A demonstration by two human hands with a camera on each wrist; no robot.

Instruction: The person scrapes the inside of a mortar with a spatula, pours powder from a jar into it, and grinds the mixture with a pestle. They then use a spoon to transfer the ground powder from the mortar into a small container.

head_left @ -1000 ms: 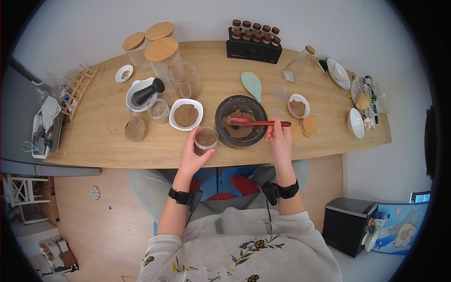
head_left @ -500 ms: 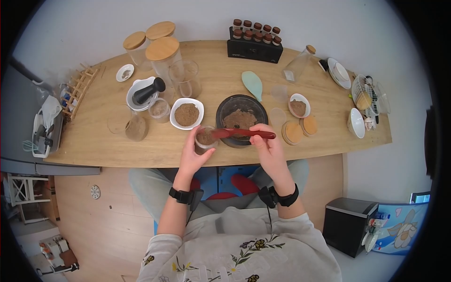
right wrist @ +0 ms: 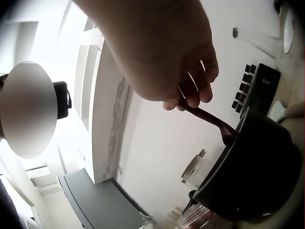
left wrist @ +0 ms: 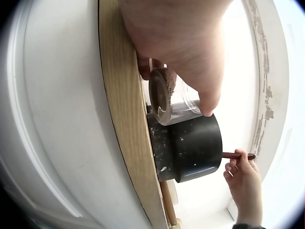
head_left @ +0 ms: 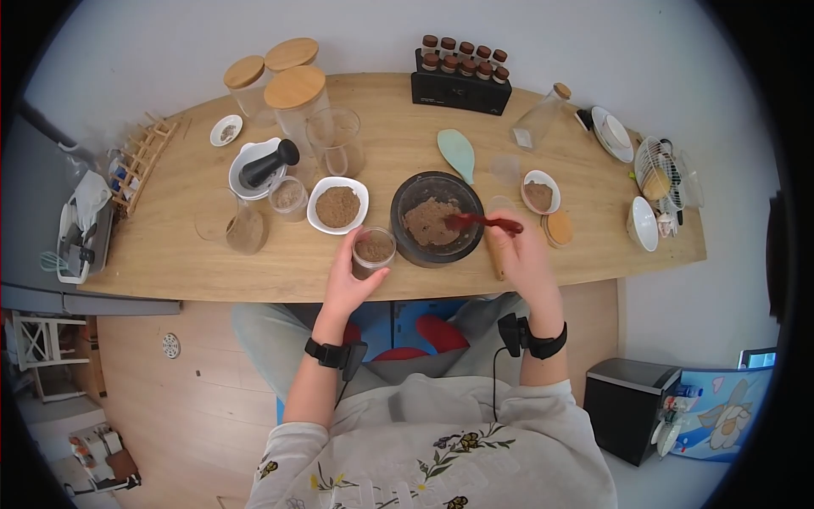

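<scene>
Left hand: fingers curled round a jar, thumb on the near side. Jar is small, clear, round, open-topped, left of the mortar, at the near edge of the surface. Brown powder inside, fine and dry-looking; left wrist view shows it over the base, grains stuck to the wall. Underside visible there too; can't tell if jar touches the surface.

Right hand: fingers pinch the handle of a spoon. Spoon is dark red, slim, slightly shiny; looks near-black in right wrist view, neck bent. Its head is down in the mortar, at the right side of the powder, tip hidden.

Mortar: dark, thick rim, upright. Left wrist view: smooth, glossy upper band, duller lower part with pale specks. Powder in it is brown, loose, clumpy, heaped unevenly; dusty smears on inner wall.

Around: white bowl of brown powder just beyond the jar, to the left; small bowl with a bit more, right of mortar. Wooden lid near right hand.
</scene>
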